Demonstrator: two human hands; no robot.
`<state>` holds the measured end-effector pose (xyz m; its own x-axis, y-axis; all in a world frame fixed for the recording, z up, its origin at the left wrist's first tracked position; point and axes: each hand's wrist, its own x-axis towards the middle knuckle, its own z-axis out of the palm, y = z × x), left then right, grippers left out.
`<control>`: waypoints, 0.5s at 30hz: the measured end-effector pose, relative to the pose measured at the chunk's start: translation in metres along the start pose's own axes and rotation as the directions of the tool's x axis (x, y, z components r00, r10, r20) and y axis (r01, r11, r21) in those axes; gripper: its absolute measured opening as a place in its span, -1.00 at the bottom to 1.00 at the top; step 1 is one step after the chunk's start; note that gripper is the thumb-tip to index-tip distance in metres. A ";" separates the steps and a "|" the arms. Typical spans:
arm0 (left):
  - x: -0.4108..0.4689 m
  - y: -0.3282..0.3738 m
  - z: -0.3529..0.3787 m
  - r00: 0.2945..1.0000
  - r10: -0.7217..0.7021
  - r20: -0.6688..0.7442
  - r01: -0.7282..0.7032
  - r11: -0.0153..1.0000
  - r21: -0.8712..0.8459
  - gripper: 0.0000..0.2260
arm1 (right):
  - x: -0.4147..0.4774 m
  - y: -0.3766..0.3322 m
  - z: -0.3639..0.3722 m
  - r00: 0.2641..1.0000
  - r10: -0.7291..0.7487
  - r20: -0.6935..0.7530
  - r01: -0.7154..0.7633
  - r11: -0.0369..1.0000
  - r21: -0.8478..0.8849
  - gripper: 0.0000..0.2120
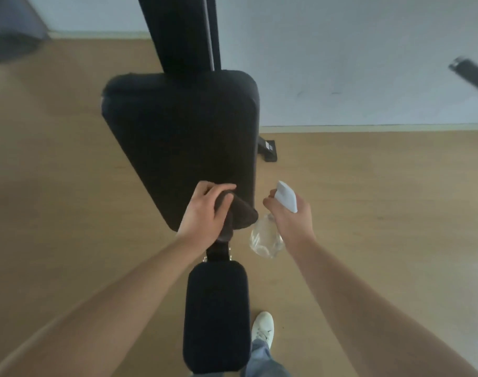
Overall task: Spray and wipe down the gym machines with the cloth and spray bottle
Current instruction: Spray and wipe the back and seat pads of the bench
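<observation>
At the near end of the long black padded backrest (183,126), the left hand (205,210) clutches a bunched dark brown cloth (244,215) against it; its long axis runs away toward roughly twelve o'clock. At three o'clock, just off the backrest, the right hand (292,217) grips a clear, white-topped plastic spray bottle (265,240); the left hand sits nearer.

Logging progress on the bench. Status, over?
Left hand grips dark cloth on back pad, near end. Right hand holds spray bottle beside pad. No obstruction seen.
</observation>
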<state>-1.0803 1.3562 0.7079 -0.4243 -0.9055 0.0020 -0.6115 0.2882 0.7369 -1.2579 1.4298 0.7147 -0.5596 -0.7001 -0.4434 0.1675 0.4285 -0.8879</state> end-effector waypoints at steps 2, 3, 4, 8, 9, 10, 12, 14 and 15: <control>0.002 0.012 -0.013 0.981 -0.181 -0.066 0.166 0.969 -0.183 -0.75 | -0.010 -0.011 0.006 1.000 -0.026 0.014 0.026 0.999 -0.030 -0.89; 0.002 0.016 -0.021 0.963 -0.256 -0.085 0.226 0.937 -0.265 -0.76 | -0.017 -0.016 0.010 0.999 -0.041 0.024 0.042 0.998 -0.042 -0.87; 0.002 0.020 -0.029 0.942 -0.320 -0.096 0.270 0.898 -0.347 -0.76 | -0.023 -0.021 0.014 0.998 -0.052 0.030 0.053 0.998 -0.046 -0.87; -0.001 0.029 -0.066 0.866 -0.498 -0.047 0.262 0.531 -0.806 -0.74 | -0.052 -0.037 0.030 0.995 -0.092 0.027 0.093 0.995 -0.028 -0.90; -0.003 0.030 -0.076 0.853 -0.523 -0.009 0.239 0.404 -0.883 -0.72 | -0.059 -0.040 0.035 0.994 -0.106 0.021 0.106 0.994 -0.008 -0.90; -0.004 0.029 -0.086 0.850 -0.526 0.031 0.219 0.299 -0.929 -0.68 | -0.067 -0.044 0.040 0.993 -0.120 0.011 0.120 0.993 0.015 -0.91; -0.008 0.027 -0.102 0.864 -0.497 0.078 0.184 0.167 -0.969 -0.65 | -0.082 -0.050 0.050 0.990 -0.142 -0.023 0.144 0.987 0.073 -0.89; -0.014 0.024 -0.117 0.867 -0.493 0.073 0.138 0.097 -0.986 -0.69 | -0.096 -0.055 0.060 0.984 -0.165 -0.063 0.172 0.977 0.128 -0.79; -0.018 0.022 -0.126 0.868 -0.492 0.062 0.109 0.067 -0.992 -0.71 | -0.103 -0.058 0.067 0.982 -0.171 -0.078 0.181 0.972 0.151 -0.75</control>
<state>-1.0020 1.3393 0.8088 -0.1088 -0.9086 -0.4033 0.5747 -0.3885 0.7203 -1.1553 1.4388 0.8032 -0.6415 -0.7163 -0.2746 0.1844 0.2035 -0.9616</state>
